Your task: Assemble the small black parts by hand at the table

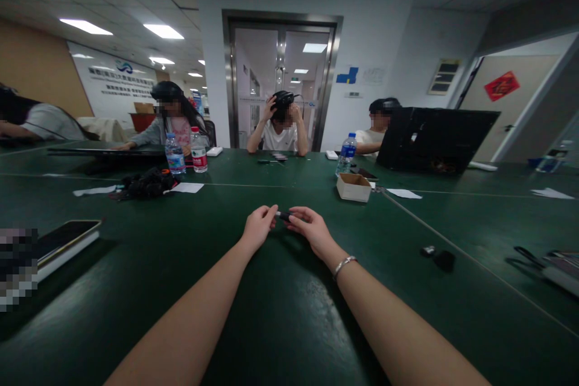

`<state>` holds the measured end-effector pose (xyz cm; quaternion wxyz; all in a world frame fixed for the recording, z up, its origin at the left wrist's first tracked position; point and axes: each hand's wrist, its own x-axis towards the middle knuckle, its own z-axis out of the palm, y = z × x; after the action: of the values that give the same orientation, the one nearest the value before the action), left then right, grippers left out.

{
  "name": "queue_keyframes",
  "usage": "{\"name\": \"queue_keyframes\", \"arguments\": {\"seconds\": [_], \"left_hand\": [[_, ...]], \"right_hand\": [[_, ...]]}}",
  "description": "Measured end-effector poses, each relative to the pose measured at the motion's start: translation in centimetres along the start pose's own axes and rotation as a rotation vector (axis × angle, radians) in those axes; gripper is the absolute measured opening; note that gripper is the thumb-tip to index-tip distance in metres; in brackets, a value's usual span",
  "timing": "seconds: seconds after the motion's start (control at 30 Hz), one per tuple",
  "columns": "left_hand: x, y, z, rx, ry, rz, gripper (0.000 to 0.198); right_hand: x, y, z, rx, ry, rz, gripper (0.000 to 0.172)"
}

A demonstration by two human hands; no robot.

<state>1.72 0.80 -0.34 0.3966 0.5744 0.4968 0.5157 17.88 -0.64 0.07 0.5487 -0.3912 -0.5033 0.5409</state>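
A small dark cylinder with a pale, silvery left end (284, 216) is held level between my two hands, just above the green table (289, 289). The fingertips of my left hand (259, 224) pinch its silvery end. On the other side, my right hand (313, 228) closes thumb and fingers round the black end. Its exact kind is too small to make out. A silver bracelet (344, 266) circles my right wrist.
A small open box (353, 187) and a water bottle (346, 154) stand ahead on the right. Two more bottles, a red-labelled one (198, 149) included, and tangled black gear (149, 183) are ahead left. A phone (67, 238) lies left. Several people sit across the table.
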Motion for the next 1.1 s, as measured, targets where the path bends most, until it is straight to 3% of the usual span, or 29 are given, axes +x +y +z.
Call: {"name": "queue_keyframes", "arguments": {"seconds": [0.13, 0.3, 0.4, 0.5, 0.67, 0.8, 0.87, 0.93, 1.0, 1.1], "left_hand": [[0.1, 0.0, -0.2, -0.021, -0.029, 0.150, 0.025], [0.6, -0.6, -0.3, -0.012, -0.009, -0.015, 0.036], [0.8, -0.9, -0.3, 0.067, -0.051, 0.034, 0.035], [0.8, -0.8, -0.3, 0.007, -0.016, 0.091, 0.030], [0.2, 0.0, -0.3, 0.090, -0.071, -0.016, 0.043], [-0.3, 0.3, -0.3, 0.251, -0.126, 0.084, 0.043], [-0.3, 0.2, -0.4, 0.194, -0.125, 0.148, 0.030], [-0.1, -0.1, -0.5, 0.094, -0.097, 0.172, 0.032], [0.2, -0.3, -0.7, 0.042, -0.047, 0.106, 0.038], [0.4, -0.6, -0.7, 0.151, -0.057, -0.001, 0.047]], "right_hand": [[0.1, 0.0, 0.0, 0.006, 0.017, -0.003, 0.038], [0.0, 0.0, 0.0, 0.001, 0.014, -0.001, 0.037], [0.0, 0.0, 0.0, -0.005, 0.028, -0.008, 0.038], [0.0, 0.0, 0.0, -0.009, 0.023, -0.012, 0.038], [0.0, 0.0, -0.1, 0.005, 0.017, -0.014, 0.037], [0.1, 0.0, 0.0, 0.003, 0.006, -0.016, 0.039], [0.1, 0.1, 0.0, 0.004, 0.007, -0.017, 0.036], [0.2, 0.1, 0.0, 0.011, 0.021, -0.018, 0.034], [0.2, 0.2, 0.0, 0.013, 0.032, -0.017, 0.033], [0.2, 0.2, -0.1, 0.004, 0.031, -0.013, 0.033]]}}
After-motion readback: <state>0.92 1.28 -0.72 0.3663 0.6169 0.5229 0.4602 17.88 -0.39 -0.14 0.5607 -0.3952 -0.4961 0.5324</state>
